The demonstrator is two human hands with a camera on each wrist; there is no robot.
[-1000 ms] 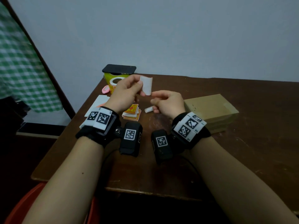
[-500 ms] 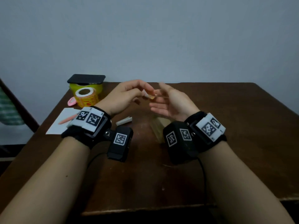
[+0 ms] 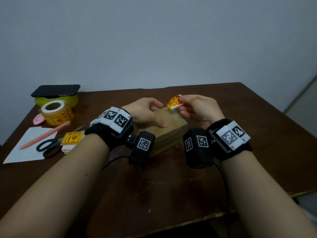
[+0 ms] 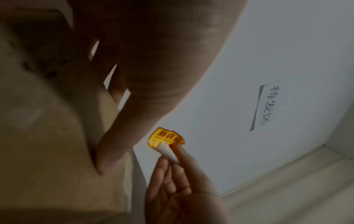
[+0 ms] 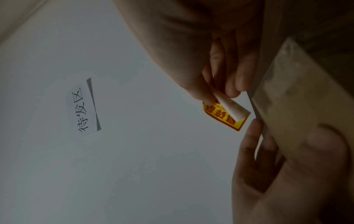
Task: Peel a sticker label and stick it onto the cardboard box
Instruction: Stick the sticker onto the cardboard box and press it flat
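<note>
two hands work: the left hand (image 3: 145,111) rests flat on the cardboard box (image 3: 169,133), the right hand (image 3: 199,109) pinches a curled yellow sticker (image 3: 175,104).

Handwritten "待发区" — on a white paper note (image 5: 84,106) on the wall

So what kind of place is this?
Probably a small packing or shipping desk: a roll of warning labels, a cardboard box on a wooden table, and scissors on paper.
</note>
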